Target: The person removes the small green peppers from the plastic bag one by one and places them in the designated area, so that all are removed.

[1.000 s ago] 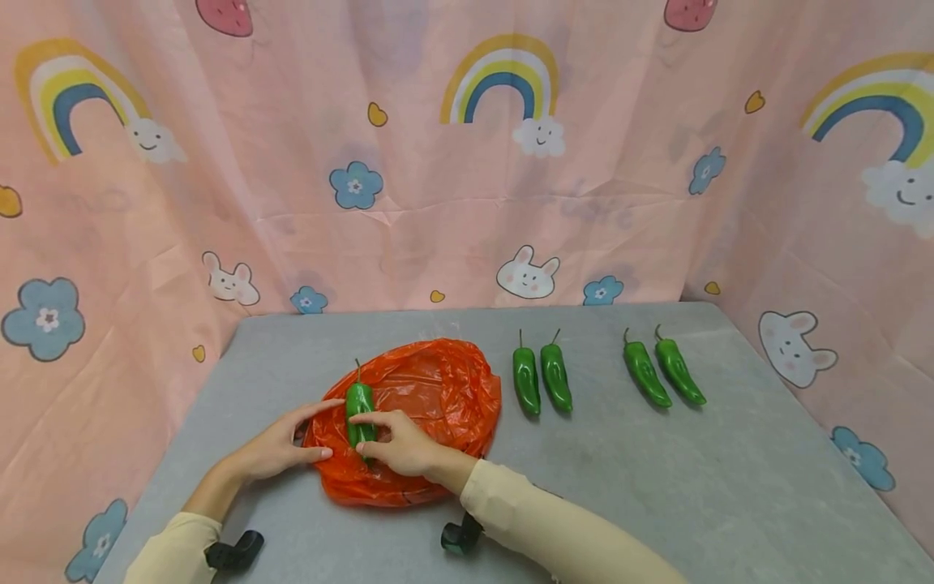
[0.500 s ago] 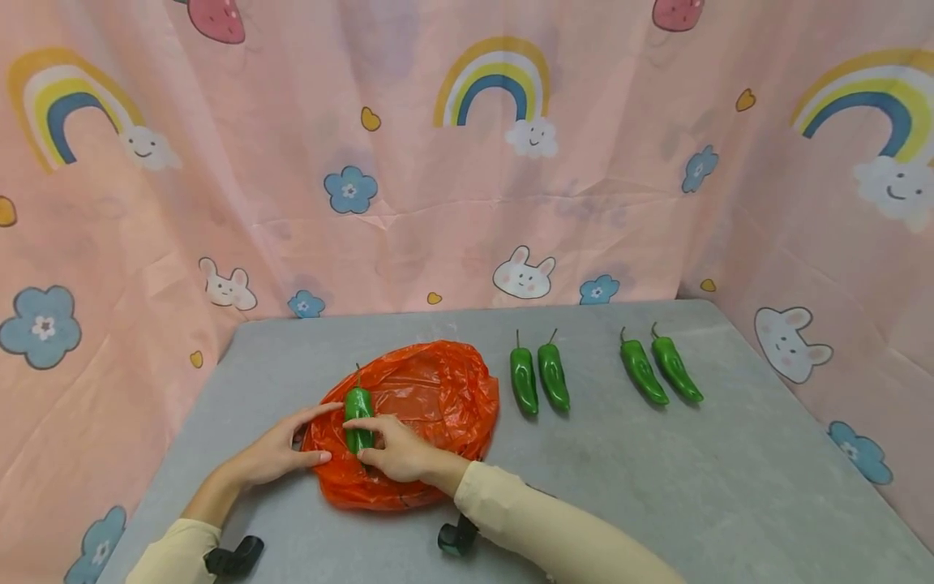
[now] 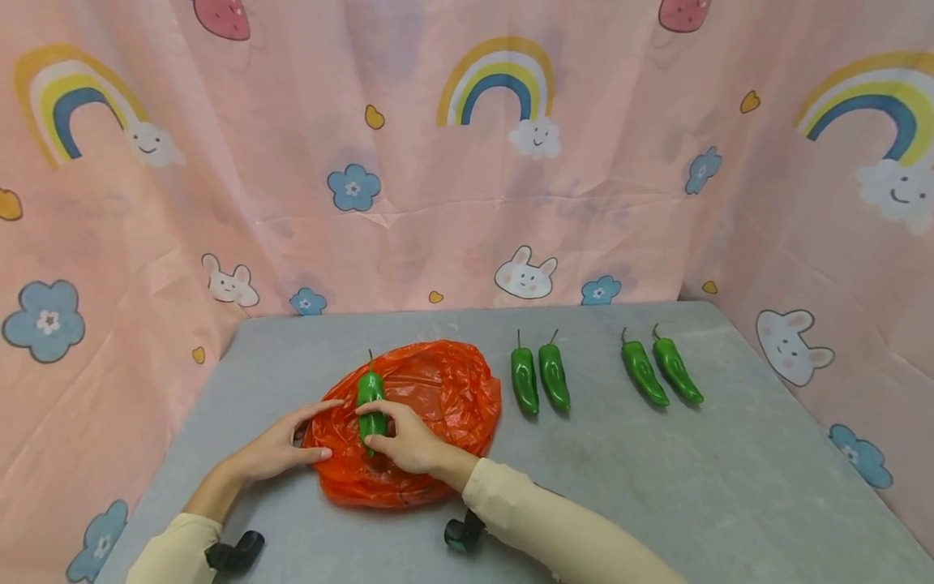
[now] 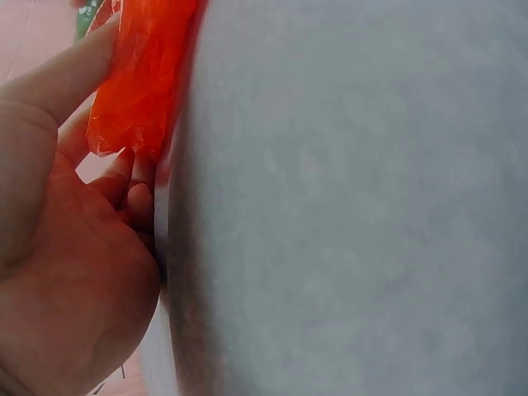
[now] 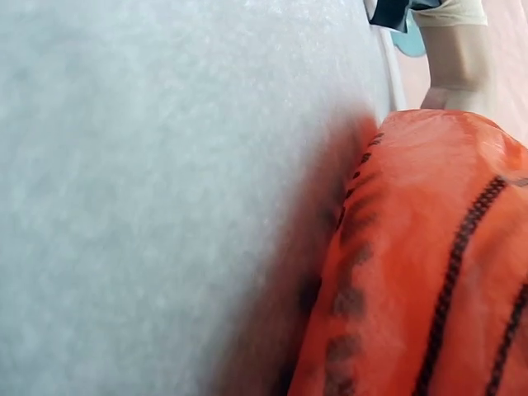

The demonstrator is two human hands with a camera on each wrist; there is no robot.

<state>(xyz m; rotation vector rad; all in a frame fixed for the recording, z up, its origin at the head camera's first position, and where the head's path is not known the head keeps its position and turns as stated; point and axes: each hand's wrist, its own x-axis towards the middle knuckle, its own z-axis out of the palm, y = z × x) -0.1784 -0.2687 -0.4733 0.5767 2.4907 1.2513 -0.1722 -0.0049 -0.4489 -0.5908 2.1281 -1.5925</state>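
In the head view, a crumpled orange-red plastic bag (image 3: 467,422) lies spread wide on the table. My right hand (image 3: 409,440) pinches a green chili pepper (image 3: 370,388) between thumb and fingers over the bag's left part, its stem pointing away from me. At the bag's left rim, my left hand (image 3: 272,448) holds the side, thumb and index finger spread over the plastic. The left wrist view shows that hand (image 4: 74,272) with its other fingers curled against the bag (image 4: 140,91). Dark ribbed lines mark the bag (image 5: 404,264) in the right wrist view, where the right hand is hidden.
Right of the bag, two green chili peppers lie side by side, a left one (image 3: 524,381) and a right one (image 3: 555,379). Another pair, one pepper (image 3: 644,374) beside another (image 3: 678,371), lies farther right. A pink printed curtain (image 3: 438,203) encloses the grey table (image 3: 620,487).
The right hand has shifted the held pepper slightly right and away from me, farther over the bag. My left hand stays at the bag's rim. The other peppers have not moved.
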